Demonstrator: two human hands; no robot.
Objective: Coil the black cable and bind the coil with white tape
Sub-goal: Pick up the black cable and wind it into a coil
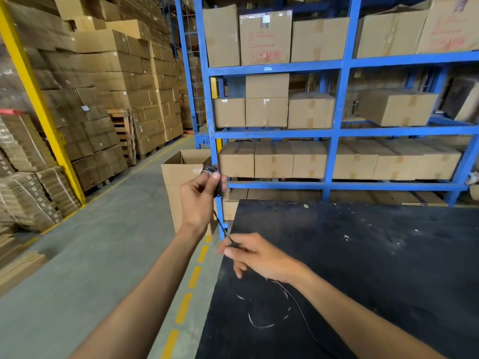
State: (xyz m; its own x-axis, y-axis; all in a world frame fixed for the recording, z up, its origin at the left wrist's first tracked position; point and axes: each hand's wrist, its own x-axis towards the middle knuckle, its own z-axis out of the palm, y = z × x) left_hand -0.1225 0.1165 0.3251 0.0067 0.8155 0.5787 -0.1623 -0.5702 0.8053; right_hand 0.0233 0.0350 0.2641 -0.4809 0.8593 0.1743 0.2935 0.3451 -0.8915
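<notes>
My left hand point(199, 200) is raised beyond the table's left corner and grips a small coil of the black cable point(211, 171) wound around its fingers. A taut strand of the cable point(221, 225) runs down from that coil to my right hand point(255, 257), which pinches it between thumb and fingers just above the black table point(375, 255). Behind my right wrist the loose cable tail point(302, 310) trails across the tabletop toward the near edge. No white tape is in view.
An open cardboard box point(181, 174) stands on the floor behind my left hand. Blue shelving point(334, 130) full of cartons rises behind the table. Stacked cartons on pallets point(103, 99) line the left side of a concrete aisle with yellow dashes point(193, 277).
</notes>
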